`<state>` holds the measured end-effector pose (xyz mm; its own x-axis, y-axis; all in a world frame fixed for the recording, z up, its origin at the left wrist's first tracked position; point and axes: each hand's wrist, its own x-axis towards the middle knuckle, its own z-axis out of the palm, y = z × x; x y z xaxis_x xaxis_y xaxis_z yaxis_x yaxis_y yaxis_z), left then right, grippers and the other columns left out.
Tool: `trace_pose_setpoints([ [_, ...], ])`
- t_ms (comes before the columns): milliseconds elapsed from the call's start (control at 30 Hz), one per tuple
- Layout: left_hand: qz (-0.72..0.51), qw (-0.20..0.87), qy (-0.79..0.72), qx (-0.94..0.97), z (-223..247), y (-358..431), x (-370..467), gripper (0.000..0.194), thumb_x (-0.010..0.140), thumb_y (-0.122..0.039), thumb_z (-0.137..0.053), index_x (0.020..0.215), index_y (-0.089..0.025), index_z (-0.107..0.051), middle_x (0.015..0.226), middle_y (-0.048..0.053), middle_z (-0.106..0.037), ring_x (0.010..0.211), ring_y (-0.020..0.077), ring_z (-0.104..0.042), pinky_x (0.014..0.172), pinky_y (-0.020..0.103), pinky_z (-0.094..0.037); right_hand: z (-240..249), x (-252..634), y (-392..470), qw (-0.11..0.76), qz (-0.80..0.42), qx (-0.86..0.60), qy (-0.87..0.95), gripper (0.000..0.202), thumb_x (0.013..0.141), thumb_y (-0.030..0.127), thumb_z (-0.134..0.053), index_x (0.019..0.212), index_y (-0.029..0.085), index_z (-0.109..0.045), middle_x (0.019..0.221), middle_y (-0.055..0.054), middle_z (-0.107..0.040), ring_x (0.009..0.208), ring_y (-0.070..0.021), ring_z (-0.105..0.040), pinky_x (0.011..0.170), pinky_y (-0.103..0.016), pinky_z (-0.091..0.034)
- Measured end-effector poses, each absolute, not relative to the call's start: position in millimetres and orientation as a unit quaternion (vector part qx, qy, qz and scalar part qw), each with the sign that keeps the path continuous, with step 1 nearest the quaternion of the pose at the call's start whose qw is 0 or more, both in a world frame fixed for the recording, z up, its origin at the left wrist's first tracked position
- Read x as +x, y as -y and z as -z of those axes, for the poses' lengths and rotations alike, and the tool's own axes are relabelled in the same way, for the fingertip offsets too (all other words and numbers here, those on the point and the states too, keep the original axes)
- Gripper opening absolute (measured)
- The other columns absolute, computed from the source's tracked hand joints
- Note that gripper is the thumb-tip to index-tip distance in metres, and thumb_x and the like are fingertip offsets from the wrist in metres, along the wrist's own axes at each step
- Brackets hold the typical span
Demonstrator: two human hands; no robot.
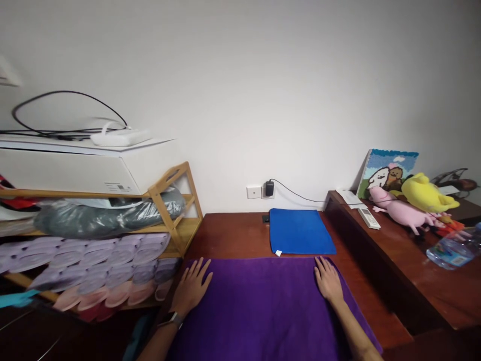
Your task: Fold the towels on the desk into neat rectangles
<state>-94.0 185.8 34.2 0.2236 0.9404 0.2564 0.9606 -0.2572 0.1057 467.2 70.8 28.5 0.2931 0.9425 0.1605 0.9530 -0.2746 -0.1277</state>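
Observation:
A purple towel (263, 306) lies spread over the front of the brown wooden table. My left hand (193, 287) rests flat near its far left corner, fingers apart, with a watch on the wrist. Near the far right corner my right hand (328, 279) lies on the cloth, palm down and fingers stretched out. Neither hand grips anything. Just beyond the towel sits a folded blue towel (301, 231) with a small white tag at its front left corner.
Left stands a wooden rack (184, 235) with several slippers (112, 253) and a white box (75, 170) on top. At right, a second table (421, 281) bears a remote control (369, 218), a pink plush toy (402, 213), a yellow plush toy (428, 193) and a plastic bottle (451, 253).

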Motion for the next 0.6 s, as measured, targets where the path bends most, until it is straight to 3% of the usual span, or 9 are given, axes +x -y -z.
trace_pose_setpoints([
  [100,0.119,0.034,0.625,-0.771,-36.1,-189.7,-92.5,0.064,0.101,-0.049,-0.042,0.155,-0.017,-0.056,0.164,0.019,-0.051,0.152,0.0392,-0.047,0.125,0.062,-0.035,-28.9,469.6,-76.1,0.079,-0.002,-0.805,0.587,0.063,0.107,0.043,-0.025,0.163,0.021,-0.045,0.17,-0.008,-0.042,0.154,-0.0271,-0.042,0.128,-0.046,-0.029],
  [367,0.147,0.032,0.586,-0.796,-35.0,-193.2,-86.8,0.061,0.101,-0.051,-0.041,0.154,-0.024,-0.058,0.164,0.013,-0.053,0.153,0.0364,-0.047,0.124,0.064,-0.037,-25.2,462.7,-68.7,0.085,-0.004,-0.811,0.579,0.064,0.106,0.051,-0.024,0.163,0.03,-0.044,0.173,-0.003,-0.037,0.161,-0.0271,-0.03,0.131,-0.051,-0.023],
  [600,0.122,0.014,0.589,-0.799,-34.0,-196.8,-92.7,0.062,0.102,-0.054,-0.044,0.157,-0.027,-0.054,0.167,0.012,-0.048,0.156,0.0372,-0.041,0.125,0.064,-0.034,-20.7,494.1,-58.3,0.076,0.011,-0.839,0.539,0.066,0.105,0.054,-0.026,0.163,0.027,-0.044,0.171,-0.006,-0.04,0.158,-0.0262,-0.037,0.128,-0.046,-0.03],
])
